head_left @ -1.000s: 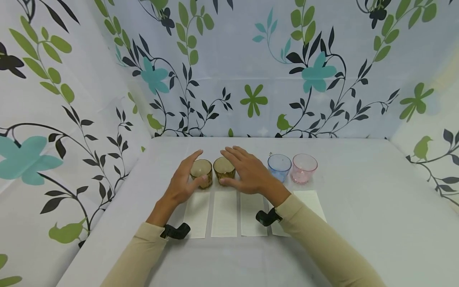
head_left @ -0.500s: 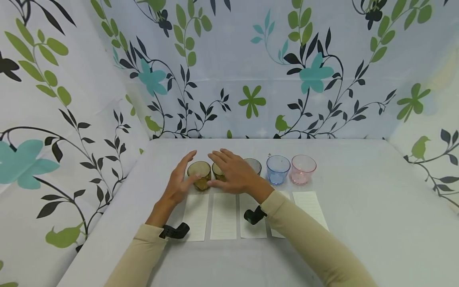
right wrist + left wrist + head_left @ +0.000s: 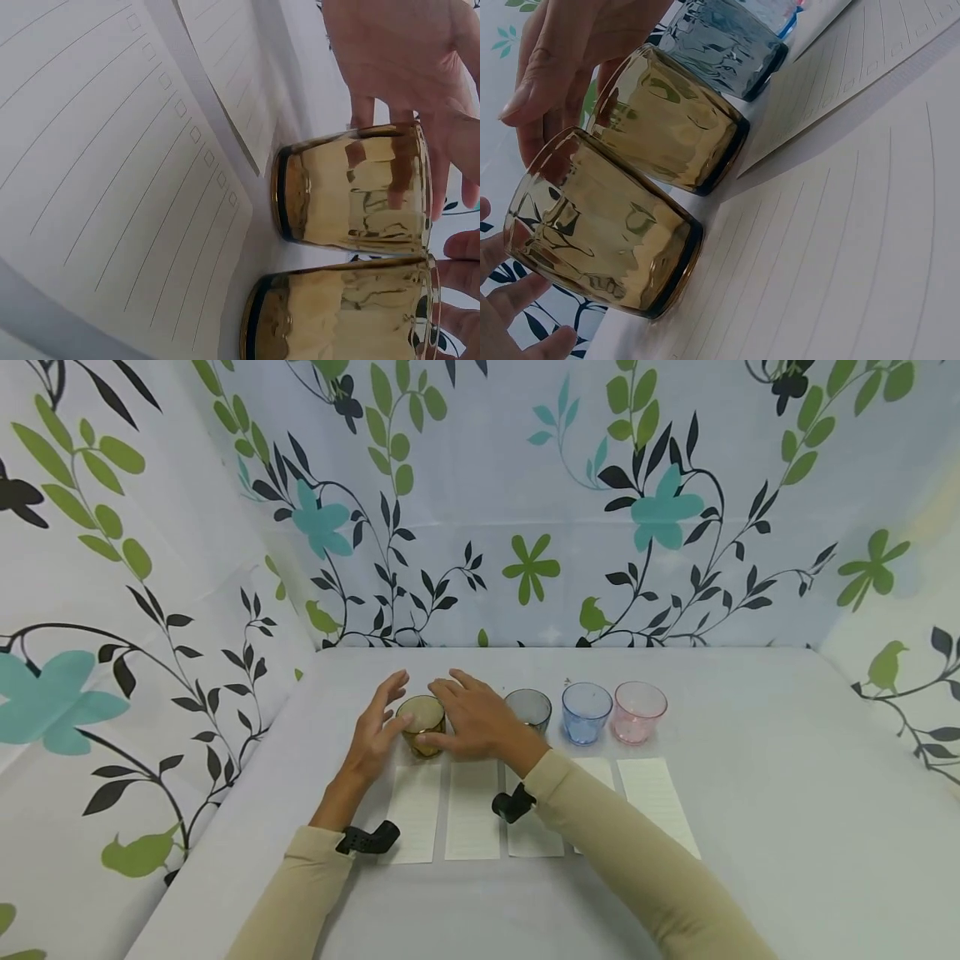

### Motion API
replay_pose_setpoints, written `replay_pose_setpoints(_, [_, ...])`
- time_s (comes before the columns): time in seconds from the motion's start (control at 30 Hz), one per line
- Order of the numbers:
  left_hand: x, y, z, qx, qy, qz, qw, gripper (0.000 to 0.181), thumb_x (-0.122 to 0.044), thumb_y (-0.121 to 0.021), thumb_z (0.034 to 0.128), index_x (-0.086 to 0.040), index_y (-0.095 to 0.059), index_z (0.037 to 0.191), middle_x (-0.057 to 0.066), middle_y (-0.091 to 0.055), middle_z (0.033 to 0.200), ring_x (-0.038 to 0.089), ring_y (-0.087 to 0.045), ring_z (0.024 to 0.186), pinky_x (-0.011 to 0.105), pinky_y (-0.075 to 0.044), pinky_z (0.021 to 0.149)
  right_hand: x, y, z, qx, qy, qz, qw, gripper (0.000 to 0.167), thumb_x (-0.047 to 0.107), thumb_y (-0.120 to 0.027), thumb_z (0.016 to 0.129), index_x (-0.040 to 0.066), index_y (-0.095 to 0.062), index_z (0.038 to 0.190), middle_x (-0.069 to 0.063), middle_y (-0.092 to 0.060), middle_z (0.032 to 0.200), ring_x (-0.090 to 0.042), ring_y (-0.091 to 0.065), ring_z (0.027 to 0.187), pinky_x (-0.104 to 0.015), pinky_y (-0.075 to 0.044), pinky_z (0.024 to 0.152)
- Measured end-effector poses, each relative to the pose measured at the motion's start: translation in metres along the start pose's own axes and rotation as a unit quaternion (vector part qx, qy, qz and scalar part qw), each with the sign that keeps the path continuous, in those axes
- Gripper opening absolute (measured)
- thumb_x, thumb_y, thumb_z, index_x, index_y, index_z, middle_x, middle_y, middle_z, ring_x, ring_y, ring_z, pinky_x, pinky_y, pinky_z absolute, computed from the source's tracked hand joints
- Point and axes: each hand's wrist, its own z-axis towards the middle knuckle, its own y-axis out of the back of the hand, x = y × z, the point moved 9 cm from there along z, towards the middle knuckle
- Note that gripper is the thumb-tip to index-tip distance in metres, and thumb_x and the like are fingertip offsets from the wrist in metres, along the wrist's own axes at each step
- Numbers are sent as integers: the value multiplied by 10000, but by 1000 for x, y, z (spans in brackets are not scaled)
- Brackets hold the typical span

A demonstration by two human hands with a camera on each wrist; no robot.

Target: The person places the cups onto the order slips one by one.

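Two amber glasses stand upright side by side, the left amber glass (image 3: 426, 717) showing in the head view. The other amber glass (image 3: 667, 120) is covered by my right hand there but shows in both wrist views. My left hand (image 3: 372, 731) curves loosely beside the left glass, its fingers at the rim; contact is hard to tell. My right hand (image 3: 480, 718) spans the second glass, thumb in front and fingers behind, loosely spread. In the right wrist view, this hand's fingers (image 3: 397, 97) lie behind the glass's rim without a clear grip.
To the right in the row stand a grey glass (image 3: 529, 708), a blue glass (image 3: 587, 714) and a pink glass (image 3: 637, 712). Several lined paper strips (image 3: 416, 818) lie in front on the white table (image 3: 780, 793). A patterned cloth (image 3: 480, 510) hangs behind.
My right hand has moved left, covering the second amber glass in the head view and uncovering the grey glass. My left hand stays beside the left amber glass.
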Motion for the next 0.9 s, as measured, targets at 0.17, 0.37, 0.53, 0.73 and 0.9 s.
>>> replay_pose_setpoints(0.17, [4,-2,-3,38,82,-312,9995,607,-196,-479,987,-177,-333,1576,161,-403,1573,429,-390,1415,662,-324,1097,4,-7,6,159,-111,181,9996,810,642,-525,967,54,-424,1515,-111,-483,1533,-332,-290,1507,-484,-297,1195])
replay_pose_setpoints(0.37, [7,-3,-3,21,99,-623,9980,587,-183,-478,1000,-170,-343,1571,189,-399,1568,438,-381,1416,640,-317,1110,1,-15,10,322,-393,18,9987,832,673,-478,964,55,-434,1519,-97,-505,1522,-314,-224,1534,-473,-263,1212])
replay_pose_setpoints(0.53, [9,-1,-2,7,143,-852,9963,576,-171,-463,1011,-155,-336,1572,205,-404,1562,444,-388,1408,646,-265,1136,-1,-18,14,421,-524,-82,9977,844,695,-453,954,62,-449,1512,-95,-513,1514,-330,-178,1545,-493,-228,1222])
replay_pose_setpoints(0.73, [10,2,1,31,187,-1107,9937,581,-204,-455,1014,-137,-319,1575,210,-392,1565,457,-380,1409,599,-287,1140,-1,-15,19,336,-586,-98,9977,815,694,-485,944,60,-512,1456,-112,-561,1464,-326,-221,1532,-492,-223,1222])
replay_pose_setpoints(0.9, [11,2,3,34,251,-1276,9915,590,-198,-432,1007,-116,-307,1577,209,-391,1562,452,-384,1405,602,-292,1130,0,-15,21,344,-614,-242,9972,803,697,-484,950,46,-549,1415,-120,-604,1413,-318,-258,1519,-478,-224,1224])
